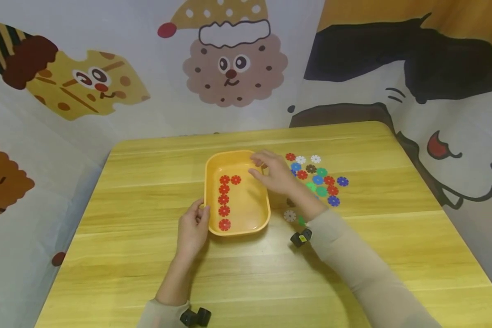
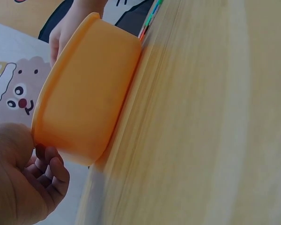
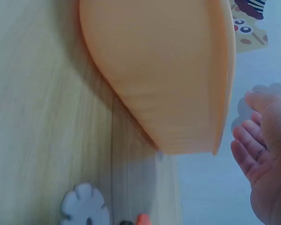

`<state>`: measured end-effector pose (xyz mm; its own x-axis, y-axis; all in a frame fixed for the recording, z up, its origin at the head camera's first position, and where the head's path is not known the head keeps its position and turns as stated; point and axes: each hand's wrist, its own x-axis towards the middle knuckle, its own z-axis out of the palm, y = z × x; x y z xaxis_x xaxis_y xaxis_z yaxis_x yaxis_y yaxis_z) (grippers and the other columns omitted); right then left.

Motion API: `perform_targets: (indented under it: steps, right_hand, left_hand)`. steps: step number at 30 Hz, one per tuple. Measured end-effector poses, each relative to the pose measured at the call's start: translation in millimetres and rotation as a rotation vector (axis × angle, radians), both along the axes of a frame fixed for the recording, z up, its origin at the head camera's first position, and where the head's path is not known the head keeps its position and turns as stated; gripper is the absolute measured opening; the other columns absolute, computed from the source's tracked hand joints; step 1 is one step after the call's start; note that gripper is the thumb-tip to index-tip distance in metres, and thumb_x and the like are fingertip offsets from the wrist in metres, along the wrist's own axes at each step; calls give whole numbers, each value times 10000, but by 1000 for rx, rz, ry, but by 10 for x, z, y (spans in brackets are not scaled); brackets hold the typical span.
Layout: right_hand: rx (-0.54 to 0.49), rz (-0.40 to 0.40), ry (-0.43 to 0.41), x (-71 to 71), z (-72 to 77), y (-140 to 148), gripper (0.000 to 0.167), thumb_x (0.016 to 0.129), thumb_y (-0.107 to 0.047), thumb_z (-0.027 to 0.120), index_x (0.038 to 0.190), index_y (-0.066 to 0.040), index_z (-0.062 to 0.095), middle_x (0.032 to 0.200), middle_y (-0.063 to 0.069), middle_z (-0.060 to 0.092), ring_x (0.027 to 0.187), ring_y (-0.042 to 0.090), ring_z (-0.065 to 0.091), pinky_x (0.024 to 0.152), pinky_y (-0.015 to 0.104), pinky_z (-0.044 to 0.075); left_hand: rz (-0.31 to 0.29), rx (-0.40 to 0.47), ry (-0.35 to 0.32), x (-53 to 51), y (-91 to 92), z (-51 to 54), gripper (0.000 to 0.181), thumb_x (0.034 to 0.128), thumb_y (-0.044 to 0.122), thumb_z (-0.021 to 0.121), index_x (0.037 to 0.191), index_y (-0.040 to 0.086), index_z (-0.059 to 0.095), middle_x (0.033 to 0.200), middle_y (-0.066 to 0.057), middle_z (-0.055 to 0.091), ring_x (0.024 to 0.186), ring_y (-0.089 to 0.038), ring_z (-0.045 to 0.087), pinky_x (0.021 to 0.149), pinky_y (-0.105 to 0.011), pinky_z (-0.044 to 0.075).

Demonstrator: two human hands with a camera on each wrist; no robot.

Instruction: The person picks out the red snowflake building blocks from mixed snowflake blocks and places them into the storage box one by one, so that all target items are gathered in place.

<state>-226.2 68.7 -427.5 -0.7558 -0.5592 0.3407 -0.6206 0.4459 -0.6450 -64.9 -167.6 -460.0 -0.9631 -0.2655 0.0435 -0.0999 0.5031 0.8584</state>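
A yellow-orange plastic tray (image 1: 246, 231) stands on the table. Inside, several red flower-shaped discs (image 1: 223, 199) form a column on the left, with one more beside the top. My left hand (image 1: 193, 230) grips the tray's left rim, thumb over the edge and fingers curled below it; the left wrist view shows this hand (image 2: 25, 178) against the tray wall (image 2: 89, 89). Over the far right corner of the tray, my right hand (image 1: 276, 173) has loosely bent fingers and nothing between them. In the right wrist view, this hand (image 3: 267, 150) appears apart from the rim.
Loose flower-shaped discs in blue, green, red, white and brown (image 1: 310, 169) lie right of the tray, some partly under my right arm. A white disc (image 1: 289, 215) is near my right wrist. The wooden table (image 1: 147, 182) meets a cartoon-printed cloth (image 1: 156, 91) behind.
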Motion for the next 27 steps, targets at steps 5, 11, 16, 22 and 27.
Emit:
perform_targets:
  steps: [5, 11, 16, 22, 27]
  right_hand:
    - [-27, -39, 5, 4, -41, 103, 375, 957, -169, 713, 1263, 30, 630, 1111, 189, 666, 991, 263, 622, 863, 385, 544]
    - [-92, -42, 52, -13, -122, 233, 336, 938, -126, 732, 1218, 42, 653, 1047, 150, 672, 950, 261, 631, 806, 382, 557]
    - [-102, -53, 51, -15, -145, 331, 320, 930, -109, 741, 1202, 40, 662, 1036, 166, 679, 929, 275, 642, 785, 396, 561]
    - [-64, -95, 8, -20, -175, 435, 341, 954, -145, 717, 1246, 17, 648, 1054, 179, 675, 942, 272, 637, 806, 410, 555]
    - [-34, -131, 0, -53, -220, 533, 348, 972, -170, 697, 1264, 11, 640, 1081, 208, 671, 956, 288, 642, 818, 427, 560]
  left_hand:
    - [0, 5, 1, 3, -5, -2, 388, 1056, 191, 557, 1372, -33, 570, 755, -74, 579, 629, -184, 501, 518, -224, 413]
    - [-2, 9, 5, 4, -6, -5, 389, 1055, 187, 557, 1374, -34, 568, 746, -72, 577, 620, -183, 499, 515, -223, 414]
    - [1, 10, 3, 1, -6, -11, 384, 1053, 186, 560, 1373, -27, 573, 740, -68, 572, 618, -180, 494, 513, -221, 408]
    - [1, 15, 15, -2, -8, -25, 376, 1049, 177, 568, 1365, -28, 580, 734, -67, 564, 610, -178, 489, 509, -221, 403]
    - [0, 18, 13, -5, -10, -25, 379, 1050, 180, 566, 1367, -29, 577, 737, -68, 565, 612, -176, 490, 510, -222, 404]
